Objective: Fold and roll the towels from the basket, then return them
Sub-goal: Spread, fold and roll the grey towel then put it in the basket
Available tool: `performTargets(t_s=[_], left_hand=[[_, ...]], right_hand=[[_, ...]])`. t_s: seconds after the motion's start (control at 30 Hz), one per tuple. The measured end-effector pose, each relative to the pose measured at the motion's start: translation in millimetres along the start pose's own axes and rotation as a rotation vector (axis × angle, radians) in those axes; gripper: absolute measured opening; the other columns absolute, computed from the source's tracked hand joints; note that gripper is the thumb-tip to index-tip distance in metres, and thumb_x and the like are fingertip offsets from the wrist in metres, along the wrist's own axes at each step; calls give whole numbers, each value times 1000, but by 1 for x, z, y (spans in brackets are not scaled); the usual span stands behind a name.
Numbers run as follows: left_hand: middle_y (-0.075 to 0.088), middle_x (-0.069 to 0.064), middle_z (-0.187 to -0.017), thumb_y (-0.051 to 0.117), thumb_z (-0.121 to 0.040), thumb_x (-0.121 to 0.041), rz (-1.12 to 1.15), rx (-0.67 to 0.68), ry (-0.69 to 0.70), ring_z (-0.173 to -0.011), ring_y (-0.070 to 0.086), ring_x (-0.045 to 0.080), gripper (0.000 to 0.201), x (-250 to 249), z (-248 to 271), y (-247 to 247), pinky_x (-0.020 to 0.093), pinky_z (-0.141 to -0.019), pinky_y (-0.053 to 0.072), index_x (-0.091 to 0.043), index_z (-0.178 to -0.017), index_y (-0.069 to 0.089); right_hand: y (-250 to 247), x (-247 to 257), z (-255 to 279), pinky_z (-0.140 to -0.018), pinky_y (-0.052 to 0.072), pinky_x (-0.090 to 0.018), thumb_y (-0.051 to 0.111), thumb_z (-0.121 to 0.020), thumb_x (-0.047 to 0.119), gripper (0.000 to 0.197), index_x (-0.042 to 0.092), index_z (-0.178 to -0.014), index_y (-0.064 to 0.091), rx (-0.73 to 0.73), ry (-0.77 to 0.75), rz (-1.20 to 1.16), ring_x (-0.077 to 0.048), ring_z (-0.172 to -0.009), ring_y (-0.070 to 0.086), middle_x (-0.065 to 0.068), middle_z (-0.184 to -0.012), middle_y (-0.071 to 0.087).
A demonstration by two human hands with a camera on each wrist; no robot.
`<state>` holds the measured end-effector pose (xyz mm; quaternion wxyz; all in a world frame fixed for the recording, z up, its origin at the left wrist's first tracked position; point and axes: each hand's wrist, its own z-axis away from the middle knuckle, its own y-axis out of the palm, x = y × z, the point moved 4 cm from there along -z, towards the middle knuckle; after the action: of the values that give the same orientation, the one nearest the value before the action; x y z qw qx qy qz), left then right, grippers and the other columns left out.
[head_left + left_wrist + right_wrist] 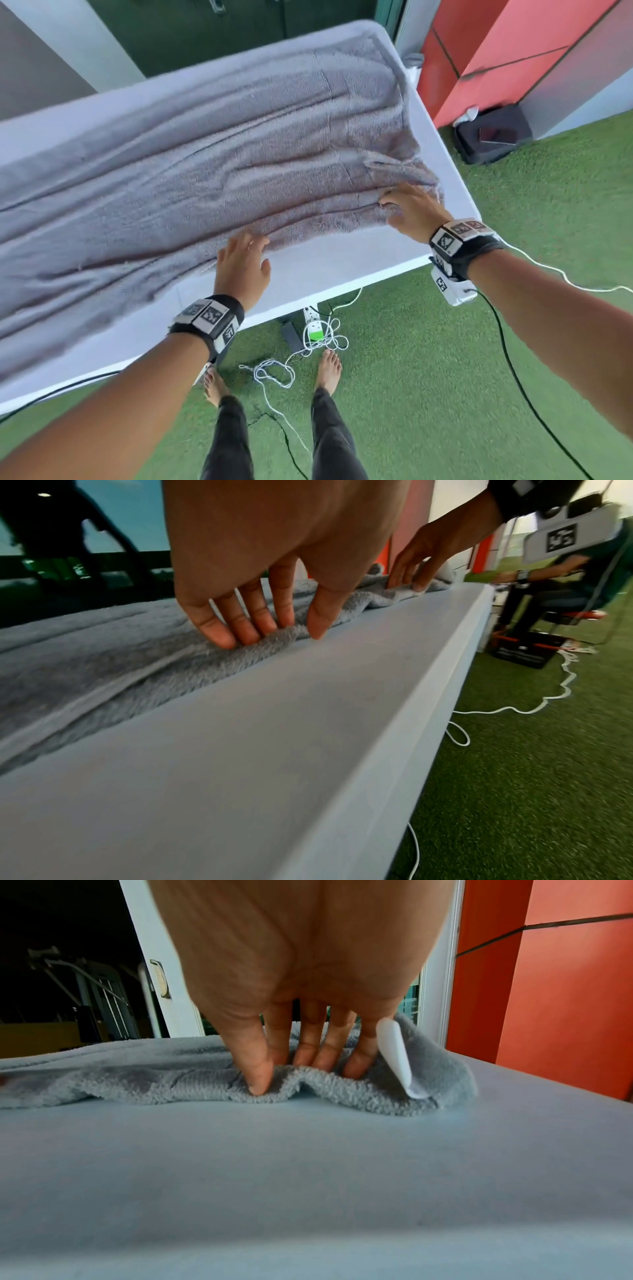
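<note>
Lying spread lengthwise across a white counter [342, 260] is a large grey towel [222, 164], wrinkled in long ridges, and both hands are working at its near edge. The left hand [241, 265] is resting palm down on that edge, with its fingers [219, 631] nearly straight and pressing into the fluffy pile; the thumb is touching the towel's rim where it meets the bare counter. It is not gripping anything.

To the right of it, the right hand [412, 214] is sitting at the towel's near right corner. Seen from the right wrist, its fingers [260, 1074] are pointing down and digging into the fabric, bunching the edge into a small wave between thumb and fingers, so it is pinching the towel rather than lying flat. Just beyond the little finger a white label [395, 1056] is sticking up from the turned-over corner.

Away from both hands the towel is stretching over most of the counter, reaching its far end and running out of view on the left. A strip of bare counter is lying between the hands and the person's body.

Below the hands, green turf [445, 377] is covering the floor, with white cable [308, 346] tangled near the person's bare feet. Off to the right of the right hand, an orange wall [496, 44] is standing behind a black bag [489, 135].
</note>
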<state>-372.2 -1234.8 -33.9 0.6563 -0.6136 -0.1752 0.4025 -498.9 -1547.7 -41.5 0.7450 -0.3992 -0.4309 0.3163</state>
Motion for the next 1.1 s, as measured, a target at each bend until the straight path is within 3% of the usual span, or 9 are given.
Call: performTargets(t_s=[0.1,0.23,0.3,0.4,0.57,0.7,0.8,0.97,1.1], left_hand=[[51,10,-128,53,-92,-17,-1,-50,-68,-116,44,30,37,7,1,-3,47,-97,37,-14,-129,50],[56,7,-123,53,-91,-14,7,-78,-102,-116,46,27,31,10,-8,-6,46,-98,34,-14,-122,55],[60,6,-113,57,-87,-9,4,-87,-123,-110,49,27,26,10,-15,-9,45,-95,34,-14,-112,57],[61,3,-91,54,-84,-1,-11,-39,-147,-97,53,26,15,5,-21,-12,42,-90,32,-14,-91,56],[55,-2,-84,55,-86,-2,126,-74,-43,-84,51,19,16,-1,-8,-21,37,-83,38,-16,-79,56],[69,-1,-86,58,-90,-7,271,-31,3,-78,62,18,13,-12,28,-27,35,-75,52,-14,-91,69],[71,2,-97,58,-92,-8,335,6,22,-77,61,11,15,-22,57,-22,29,-77,52,-11,-101,70],[70,1,-88,55,-94,-9,391,145,132,-56,45,-8,14,-48,87,6,9,-53,41,-8,-98,69],[71,6,-99,56,-94,-10,458,268,210,-61,56,3,16,-55,97,20,8,-58,44,-7,-103,68]], right_hand=[[0,3,-5,-103,35,-56,64,-85,25,35,24,-119,59,-7,32,64,-26,-124,42,-4,-131,48],[-7,10,-13,-103,30,-49,67,-82,24,18,21,-99,62,-24,38,229,-27,-122,39,-2,-124,50],[-8,13,-16,-103,31,-48,66,-82,21,12,24,-88,56,-10,41,244,-25,-110,51,3,-108,59],[-8,17,-14,-99,40,-44,64,-82,14,15,23,-89,54,10,46,224,-22,-86,62,4,-85,64],[-20,18,11,-82,52,-39,57,-85,3,24,15,-106,61,35,26,126,-26,-96,62,-5,-111,64],[-10,14,48,-74,50,-32,56,-87,3,19,13,-103,61,221,0,178,-17,-80,59,-4,-100,63],[-4,-1,73,-77,52,-29,53,-89,-1,22,12,-104,63,159,61,166,-18,-84,59,5,-89,55],[14,-33,105,-93,51,-42,57,-84,-1,27,16,-103,65,90,295,268,-27,-103,60,-3,-94,63],[35,12,131,-98,43,-42,60,-85,10,35,24,-117,61,205,371,341,-17,-99,62,0,-110,64]])
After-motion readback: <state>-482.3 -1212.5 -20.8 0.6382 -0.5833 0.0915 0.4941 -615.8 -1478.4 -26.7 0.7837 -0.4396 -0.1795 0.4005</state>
